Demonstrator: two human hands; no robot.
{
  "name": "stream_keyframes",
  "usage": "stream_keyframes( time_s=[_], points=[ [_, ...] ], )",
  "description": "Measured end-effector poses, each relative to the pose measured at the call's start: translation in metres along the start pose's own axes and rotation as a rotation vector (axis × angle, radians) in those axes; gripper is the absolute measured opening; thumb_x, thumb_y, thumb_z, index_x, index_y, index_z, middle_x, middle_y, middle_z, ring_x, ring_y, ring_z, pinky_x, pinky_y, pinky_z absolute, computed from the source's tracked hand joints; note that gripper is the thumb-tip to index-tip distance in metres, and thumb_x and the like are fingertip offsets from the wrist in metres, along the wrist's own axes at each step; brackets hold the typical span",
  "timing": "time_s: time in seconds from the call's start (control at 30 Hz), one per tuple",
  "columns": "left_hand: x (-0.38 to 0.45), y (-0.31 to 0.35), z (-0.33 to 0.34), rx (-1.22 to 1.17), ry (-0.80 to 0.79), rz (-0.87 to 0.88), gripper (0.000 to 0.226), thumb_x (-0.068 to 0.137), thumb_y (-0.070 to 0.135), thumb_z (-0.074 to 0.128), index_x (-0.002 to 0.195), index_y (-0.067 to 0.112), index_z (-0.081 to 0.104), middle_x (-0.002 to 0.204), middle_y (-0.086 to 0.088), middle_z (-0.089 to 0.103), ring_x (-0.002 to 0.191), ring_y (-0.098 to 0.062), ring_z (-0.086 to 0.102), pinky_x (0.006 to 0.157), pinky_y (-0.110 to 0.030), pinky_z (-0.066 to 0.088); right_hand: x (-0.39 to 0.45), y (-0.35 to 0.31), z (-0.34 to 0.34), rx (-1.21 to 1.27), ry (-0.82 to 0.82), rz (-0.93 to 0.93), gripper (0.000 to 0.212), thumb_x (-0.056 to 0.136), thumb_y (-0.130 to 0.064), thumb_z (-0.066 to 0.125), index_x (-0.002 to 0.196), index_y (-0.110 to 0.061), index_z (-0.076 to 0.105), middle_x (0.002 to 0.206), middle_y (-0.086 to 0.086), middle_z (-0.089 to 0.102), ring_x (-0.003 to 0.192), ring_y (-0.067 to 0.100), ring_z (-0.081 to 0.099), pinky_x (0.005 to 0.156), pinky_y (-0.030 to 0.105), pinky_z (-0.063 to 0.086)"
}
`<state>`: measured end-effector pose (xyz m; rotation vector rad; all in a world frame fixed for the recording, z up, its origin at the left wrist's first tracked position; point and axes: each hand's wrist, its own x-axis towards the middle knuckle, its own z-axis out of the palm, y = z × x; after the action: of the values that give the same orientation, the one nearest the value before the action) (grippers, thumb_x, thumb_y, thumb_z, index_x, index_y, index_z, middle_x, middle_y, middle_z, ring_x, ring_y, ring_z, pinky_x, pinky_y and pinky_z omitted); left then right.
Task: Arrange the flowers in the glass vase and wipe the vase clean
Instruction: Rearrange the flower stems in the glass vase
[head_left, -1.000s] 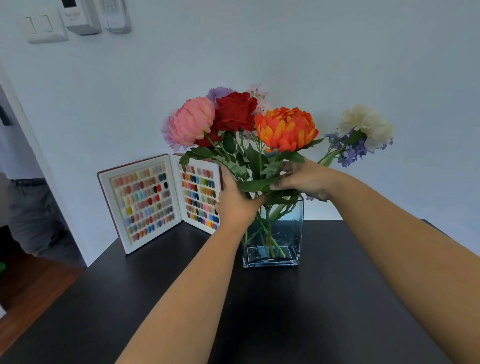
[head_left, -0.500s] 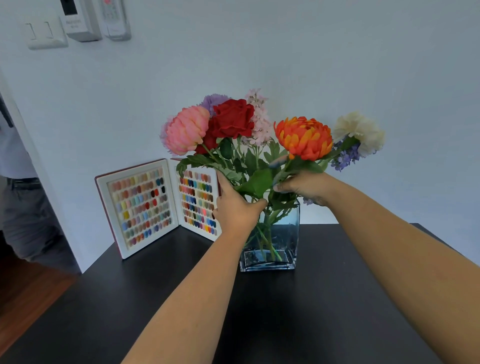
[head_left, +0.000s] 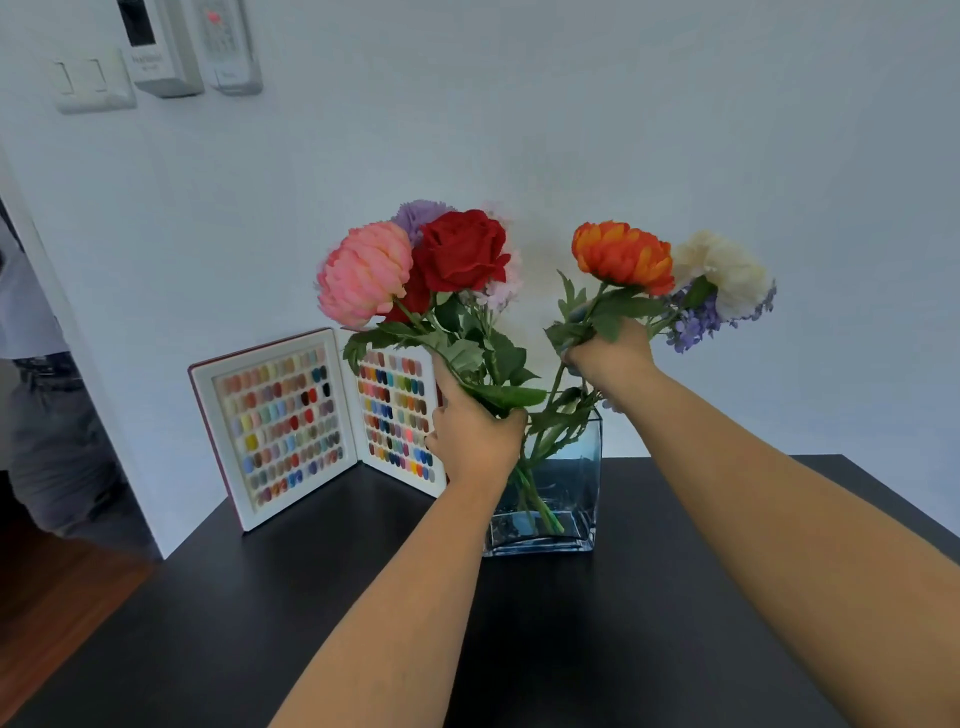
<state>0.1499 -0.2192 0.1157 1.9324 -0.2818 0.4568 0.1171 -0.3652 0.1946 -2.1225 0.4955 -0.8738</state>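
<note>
Both hands on stems over glass vase (head_left: 563, 499)
Your L hand (head_left: 475, 434) fisted round pink/red bunch (head_left: 415, 265); R hand (head_left: 610, 356) closed on orange flower (head_left: 623, 254) stems; vase on black table (head_left: 571, 649) w/ stems inside

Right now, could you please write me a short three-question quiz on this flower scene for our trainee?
1. True or false: the orange flower is bunched tight against the red rose.
2. Which hand grips the stems of the orange flower? A) left hand B) right hand C) neither
3. Fill in: the glass vase stands on a ____ table.

Key:
1. False: a clear gap separates them, with the orange flower off to the right beside the cream flower.
2. B; the left hand holds the stems under the rose and the pink flower.
3. Black.
</note>
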Motion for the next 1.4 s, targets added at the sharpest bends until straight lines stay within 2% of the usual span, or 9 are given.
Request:
stream_keyframes(
  time_s=[0.27,0.47,0.63,0.83,0.93,1.03,1.2,1.27,1.4],
  points=[
    [0.005,-0.011,-0.005,-0.178,-0.109,0.037,0.081,0.075,0.024,0.080,0.140,0.019,0.032,0.093,0.006,0.066,0.094,-0.025,0.066,0.089,-0.048,0.053,0.026,-0.026,0.014,-0.168,0.036,-0.090,0.031,0.081,-0.014,0.067,0.108,-0.008,0.055,0.092,0.014,0.064,0.095,0.031,0.061,0.066,0.025,0.039],
    [0.025,-0.010,-0.010,-0.130,-0.304,0.031,0.082,0.079,0.026,0.080,0.142,0.013,0.031,0.117,-0.001,0.066,0.115,-0.030,0.062,0.105,-0.051,0.044,0.018,-0.026,0.032,0.125,-0.221,0.014,0.060,0.075,-0.007,0.070,0.128,-0.020,0.044,0.100,0.012,0.061,0.085,0.029,0.063,0.069,0.037,0.057],
    [0.040,-0.009,-0.018,-0.083,-0.405,0.017,0.078,0.081,0.026,0.082,0.138,0.012,0.032,0.119,0.000,0.061,0.115,-0.026,0.062,0.100,-0.040,0.050,0.014,-0.016,0.028,0.265,-0.328,0.125,0.049,0.072,0.006,0.072,0.116,-0.010,0.055,0.083,0.017,0.065,0.064,0.028,0.065,0.050,0.028,0.054],
    [0.030,-0.011,-0.011,-0.076,-0.258,0.119,0.071,0.074,0.031,0.087,0.132,0.010,0.051,0.123,-0.006,0.061,0.115,-0.024,0.059,0.096,-0.039,0.051,0.009,-0.018,0.017,0.229,-0.310,0.114,0.063,0.082,-0.002,0.062,0.140,-0.010,0.041,0.098,0.021,0.065,0.085,0.030,0.066,0.070,0.034,0.054],
    [0.022,-0.011,-0.011,-0.027,-0.130,0.137,0.082,0.068,0.036,0.090,0.133,0.004,0.052,0.128,-0.015,0.046,0.123,-0.029,0.046,0.105,-0.039,0.042,-0.005,-0.017,-0.004,0.210,-0.217,0.026,0.057,0.081,-0.012,0.058,0.137,-0.019,0.048,0.084,0.008,0.068,0.075,0.025,0.067,0.066,0.034,0.055],
    [0.017,-0.014,-0.013,-0.119,-0.098,0.126,0.077,0.070,0.030,0.090,0.133,0.005,0.052,0.121,-0.006,0.039,0.121,-0.029,0.047,0.102,-0.029,0.040,-0.026,0.000,-0.032,0.462,0.027,-0.069,0.033,0.079,-0.011,0.054,0.101,-0.028,0.072,0.080,0.000,0.074,0.077,0.016,0.072,0.070,0.035,0.060],
    [0.003,-0.020,-0.009,-0.323,-0.094,0.042,0.079,0.075,0.024,0.087,0.141,0.010,0.045,0.126,-0.003,0.041,0.110,-0.024,0.060,0.096,-0.035,0.053,-0.054,0.059,-0.050,0.637,0.437,0.073,0.030,0.078,-0.006,0.042,0.078,-0.024,0.065,0.068,0.002,0.067,0.058,0.015,0.060,0.054,0.029,0.049],
    [-0.004,-0.022,-0.006,-0.304,-0.090,0.012,0.088,0.075,0.030,0.087,0.147,0.012,0.039,0.129,-0.002,0.041,0.112,-0.022,0.058,0.098,-0.037,0.052,-0.054,0.079,-0.044,0.559,0.363,0.197,0.026,0.081,-0.004,0.043,0.089,-0.018,0.063,0.077,0.006,0.067,0.065,0.018,0.056,0.058,0.031,0.047],
    [-0.008,-0.022,-0.004,-0.348,-0.096,-0.056,0.092,0.080,0.030,0.083,0.154,0.016,0.031,0.146,-0.004,0.046,0.128,-0.021,0.053,0.108,-0.043,0.046,-0.052,0.090,-0.029,0.347,-0.186,0.294,0.031,0.083,-0.012,0.059,0.113,-0.017,0.057,0.098,0.004,0.060,0.085,0.016,0.053,0.075,0.033,0.044]
  ],
)
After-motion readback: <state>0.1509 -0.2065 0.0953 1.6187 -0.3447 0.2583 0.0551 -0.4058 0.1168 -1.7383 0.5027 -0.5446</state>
